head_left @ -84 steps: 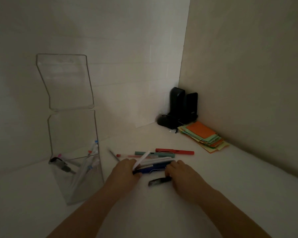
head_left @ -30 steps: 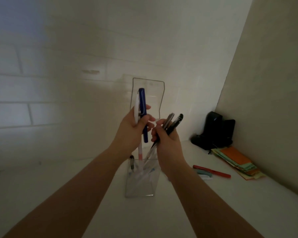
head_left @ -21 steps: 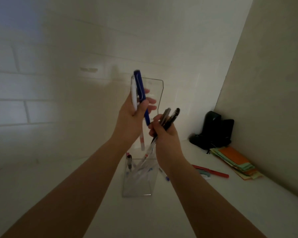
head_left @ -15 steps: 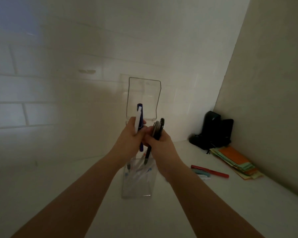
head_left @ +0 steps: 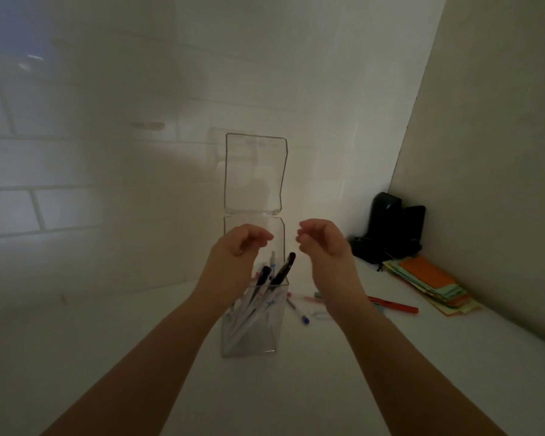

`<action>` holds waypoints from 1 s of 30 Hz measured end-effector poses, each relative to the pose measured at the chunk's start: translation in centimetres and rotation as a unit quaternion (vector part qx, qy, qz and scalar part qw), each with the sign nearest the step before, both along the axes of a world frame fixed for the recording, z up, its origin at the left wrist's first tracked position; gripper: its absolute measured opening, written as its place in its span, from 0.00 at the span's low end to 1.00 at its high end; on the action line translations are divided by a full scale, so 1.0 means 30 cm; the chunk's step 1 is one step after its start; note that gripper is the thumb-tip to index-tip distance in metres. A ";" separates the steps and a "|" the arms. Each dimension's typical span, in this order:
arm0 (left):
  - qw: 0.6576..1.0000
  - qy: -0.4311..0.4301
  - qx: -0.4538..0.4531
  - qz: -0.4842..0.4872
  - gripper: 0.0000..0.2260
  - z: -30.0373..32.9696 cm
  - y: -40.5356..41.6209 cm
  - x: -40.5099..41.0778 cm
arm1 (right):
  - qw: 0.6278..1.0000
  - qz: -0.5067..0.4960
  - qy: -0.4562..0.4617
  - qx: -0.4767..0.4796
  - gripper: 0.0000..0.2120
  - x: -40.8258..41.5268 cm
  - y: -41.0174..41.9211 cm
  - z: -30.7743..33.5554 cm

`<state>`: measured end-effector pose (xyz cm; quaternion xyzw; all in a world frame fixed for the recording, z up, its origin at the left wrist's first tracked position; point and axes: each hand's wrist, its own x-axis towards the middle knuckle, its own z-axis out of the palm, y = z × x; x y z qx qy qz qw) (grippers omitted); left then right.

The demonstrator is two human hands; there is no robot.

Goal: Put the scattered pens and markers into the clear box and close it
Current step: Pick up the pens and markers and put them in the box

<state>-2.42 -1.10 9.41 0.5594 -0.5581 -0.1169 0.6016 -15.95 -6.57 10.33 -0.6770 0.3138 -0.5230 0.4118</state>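
The clear box point(head_left: 255, 338) stands upright on the white surface, its hinged lid point(head_left: 255, 173) raised straight up behind it. Several pens lean inside, among them a dark blue pen point(head_left: 262, 276) and a black pen point(head_left: 283, 268) whose tops rise above the front rim. My left hand point(head_left: 233, 258) hovers above the box's left side and my right hand point(head_left: 326, 247) above its right; both hold nothing, fingers loosely curled and apart. To the right of the box lie a red pen point(head_left: 394, 305), a blue-tipped pen point(head_left: 298, 313) and a pink pen point(head_left: 312, 298).
A black device point(head_left: 389, 228) stands in the right corner against the beige wall. A stack of coloured paper sheets point(head_left: 431, 287) lies in front of it. White brick wall runs behind the box.
Both hands held bundles of pens above the box and lowered them into it. They have let go, and the blue, white and black pens now stand in the box.
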 end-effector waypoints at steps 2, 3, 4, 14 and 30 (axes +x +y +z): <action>0.998 -0.050 -0.019 0.021 0.19 -0.002 0.017 -0.011 | 1.000 -0.021 -0.001 0.023 0.10 -0.062 -0.031 -0.001; 0.996 -0.077 -0.034 0.026 0.18 -0.002 0.031 -0.023 | 0.999 -0.025 0.002 0.041 0.09 -0.102 -0.051 -0.006; 0.994 -0.100 -0.047 0.023 0.16 -0.003 0.047 -0.037 | 0.997 -0.021 0.013 0.069 0.08 -0.146 -0.074 -0.016; 0.911 -0.334 0.194 -0.143 0.22 -0.254 0.025 -0.333 | 0.840 -0.082 0.533 -0.053 0.15 -0.427 -0.222 -0.339; 0.861 -0.202 0.429 0.183 0.32 -0.338 -0.390 -0.311 | 0.762 0.032 0.627 -0.159 0.13 -0.396 -0.201 -0.321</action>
